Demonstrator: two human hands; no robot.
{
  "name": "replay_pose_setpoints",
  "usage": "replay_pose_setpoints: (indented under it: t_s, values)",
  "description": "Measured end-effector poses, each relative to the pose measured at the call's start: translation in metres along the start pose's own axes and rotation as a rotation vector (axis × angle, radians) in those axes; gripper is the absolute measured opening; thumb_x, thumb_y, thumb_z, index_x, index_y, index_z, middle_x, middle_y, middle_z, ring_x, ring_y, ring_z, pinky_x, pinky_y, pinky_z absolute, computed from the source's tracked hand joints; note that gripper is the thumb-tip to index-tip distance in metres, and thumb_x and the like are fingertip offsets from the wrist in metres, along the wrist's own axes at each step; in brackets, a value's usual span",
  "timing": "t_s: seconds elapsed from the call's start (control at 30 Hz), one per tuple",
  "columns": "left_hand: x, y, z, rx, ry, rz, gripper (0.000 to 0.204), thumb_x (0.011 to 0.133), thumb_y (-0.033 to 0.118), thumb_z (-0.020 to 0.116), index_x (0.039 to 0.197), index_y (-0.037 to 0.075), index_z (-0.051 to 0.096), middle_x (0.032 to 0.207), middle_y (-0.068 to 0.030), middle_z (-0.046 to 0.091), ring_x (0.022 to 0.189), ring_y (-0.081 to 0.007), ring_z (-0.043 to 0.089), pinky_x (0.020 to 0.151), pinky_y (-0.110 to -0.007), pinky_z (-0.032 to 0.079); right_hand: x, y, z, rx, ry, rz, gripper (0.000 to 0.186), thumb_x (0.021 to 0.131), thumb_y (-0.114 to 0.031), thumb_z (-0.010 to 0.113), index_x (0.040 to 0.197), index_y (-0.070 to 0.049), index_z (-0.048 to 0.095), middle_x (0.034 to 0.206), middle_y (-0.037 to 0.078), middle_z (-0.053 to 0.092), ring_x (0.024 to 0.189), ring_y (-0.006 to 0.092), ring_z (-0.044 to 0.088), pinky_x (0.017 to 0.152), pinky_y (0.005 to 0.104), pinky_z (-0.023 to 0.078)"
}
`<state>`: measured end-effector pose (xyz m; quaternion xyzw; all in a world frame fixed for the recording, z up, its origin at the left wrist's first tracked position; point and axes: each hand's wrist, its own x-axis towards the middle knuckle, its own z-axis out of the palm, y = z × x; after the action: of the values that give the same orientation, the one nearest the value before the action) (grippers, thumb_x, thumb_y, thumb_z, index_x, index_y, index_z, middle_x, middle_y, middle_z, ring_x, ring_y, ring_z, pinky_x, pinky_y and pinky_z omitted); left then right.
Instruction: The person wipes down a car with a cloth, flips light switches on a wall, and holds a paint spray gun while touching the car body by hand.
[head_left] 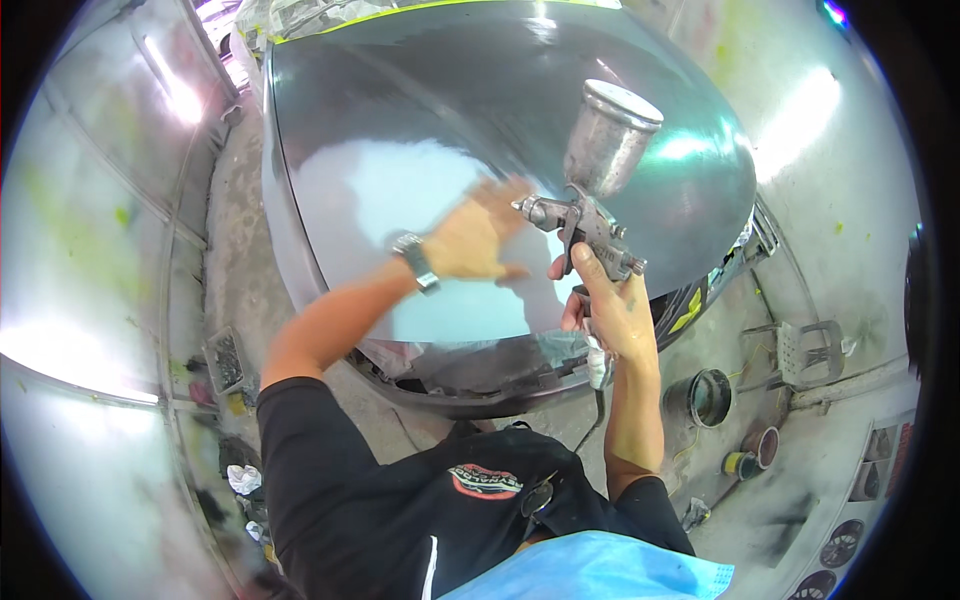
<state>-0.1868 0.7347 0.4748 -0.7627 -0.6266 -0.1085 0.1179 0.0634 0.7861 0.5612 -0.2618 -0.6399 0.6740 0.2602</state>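
Note:
A spray gun [585,222] is gripped in my right hand [622,308], with its nozzle toward the left. On top of the gun sits a dented metal paint cup [610,135]. A hose [598,375] hangs from the handle below my fingers. My left hand [478,232], with a watch [415,262] on the wrist, is over the pale patch [385,190] on a dark grey car hood [430,85]. Its fingers are spread and blurred by motion, and nothing is in them. Whether the left palm touches the panel I cannot tell.
The car's open front edge [490,395] lies close before my body. On the floor at right are a black bucket [708,398], a paint can [741,464] and a grey chair [805,352]. A crate [228,360] stands at left by the wall [110,250].

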Motion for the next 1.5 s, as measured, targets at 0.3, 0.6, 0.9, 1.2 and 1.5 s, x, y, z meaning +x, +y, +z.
replay_pose_setpoints:
  t_s: [0.3,0.6,0.9,1.2,1.5]
  values:
    - [-0.144,-0.200,-0.011,0.306,0.351,-1.272,0.102,0.095,0.073,0.045,0.157,-0.007,0.030,0.165,-0.0284,0.026,0.155,-0.0424,0.019,0.123,-0.062,0.015,-0.031,0.015,-0.032,-0.046,-0.002,0.045,0.042,0.103,-0.036,0.064,0.121,0.002,0.063,0.089,0.006,0.067,0.047,0.0090,0.058,0.039,0.0210,0.037]
    - [-0.138,0.093,0.048,0.225,0.329,-0.903,0.105,0.089,0.060,0.066,0.156,-0.010,0.027,0.164,-0.0315,0.025,0.153,-0.0467,0.021,0.120,-0.067,0.016,-0.049,0.035,-0.034,-0.010,-0.049,0.094,0.036,0.103,-0.030,0.063,0.117,0.003,0.065,0.091,0.006,0.069,0.047,0.0097,0.059,0.041,0.0226,0.040]
    - [-0.178,-0.075,0.017,0.160,0.478,-1.246,0.102,0.092,0.064,0.060,0.158,-0.007,0.026,0.164,-0.0311,0.023,0.154,-0.0459,0.019,0.120,-0.069,0.012,-0.078,0.057,-0.032,0.029,-0.095,0.046,0.033,0.104,-0.028,0.061,0.116,0.002,0.065,0.096,0.007,0.071,0.051,0.0093,0.060,0.044,0.0220,0.041]
    - [-0.045,0.137,0.087,0.259,0.246,-0.823,0.088,0.094,0.059,0.053,0.160,0.004,0.032,0.170,-0.0208,0.019,0.158,-0.0415,0.012,0.122,-0.069,0.005,-0.104,0.108,-0.043,0.027,-0.157,0.141,0.050,0.105,-0.037,0.059,0.137,0.001,0.055,0.102,0.011,0.068,0.052,0.0126,0.059,0.045,0.0244,0.041]
    - [-0.137,0.107,0.070,0.156,0.386,-1.050,0.090,0.100,0.053,0.053,0.164,0.002,0.016,0.171,-0.0230,0.010,0.158,-0.0416,0.008,0.122,-0.067,0.005,-0.132,0.133,-0.016,0.000,-0.389,0.151,0.051,0.105,-0.039,0.059,0.135,0.003,0.056,0.100,0.009,0.069,0.051,0.0119,0.059,0.044,0.0259,0.042]
